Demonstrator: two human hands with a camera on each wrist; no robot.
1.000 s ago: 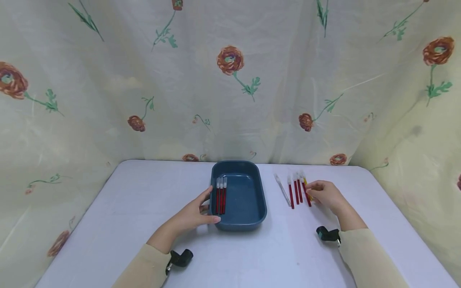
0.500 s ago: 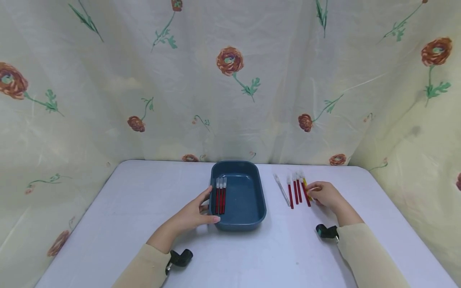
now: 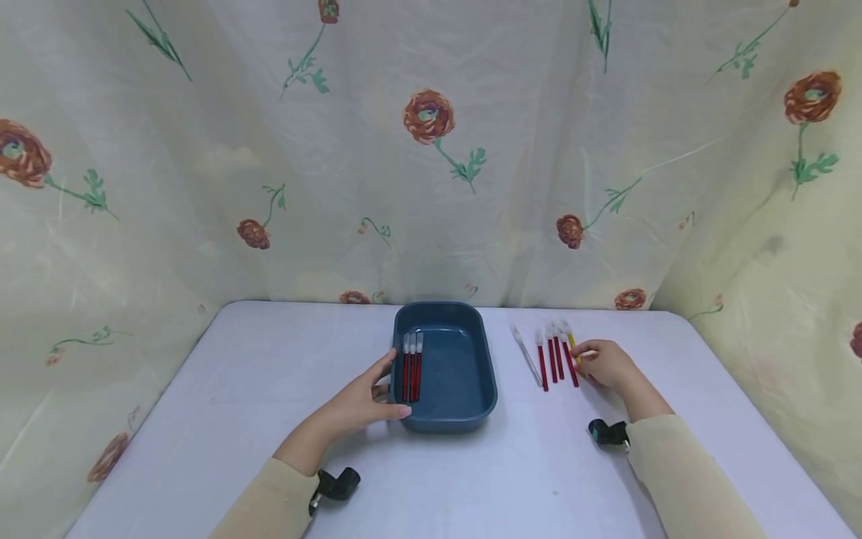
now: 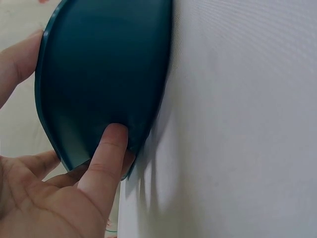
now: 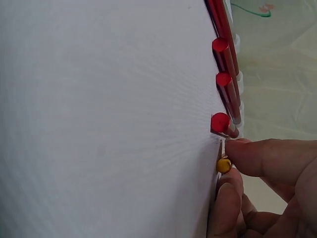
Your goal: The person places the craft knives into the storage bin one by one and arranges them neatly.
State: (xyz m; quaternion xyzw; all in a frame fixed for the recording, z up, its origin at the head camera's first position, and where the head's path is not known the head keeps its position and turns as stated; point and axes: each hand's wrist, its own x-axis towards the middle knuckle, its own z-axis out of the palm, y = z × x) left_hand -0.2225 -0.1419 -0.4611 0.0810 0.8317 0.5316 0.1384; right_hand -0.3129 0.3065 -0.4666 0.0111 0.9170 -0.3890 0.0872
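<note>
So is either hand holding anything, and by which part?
The left hand grips the blue tray by its left side; the right hand pinches the yellow pen near its uncapped end.

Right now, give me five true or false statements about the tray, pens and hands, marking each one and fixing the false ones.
1. The left hand touches the tray. True.
2. Nothing lies in the tray. False: three red pens lie there.
3. The silver pen lies between the tray and the loose red pens. True.
4. The loose red pens lie left of the tray. False: they lie right of it.
5. The right hand has the yellow pen between thumb and finger. True.
</note>
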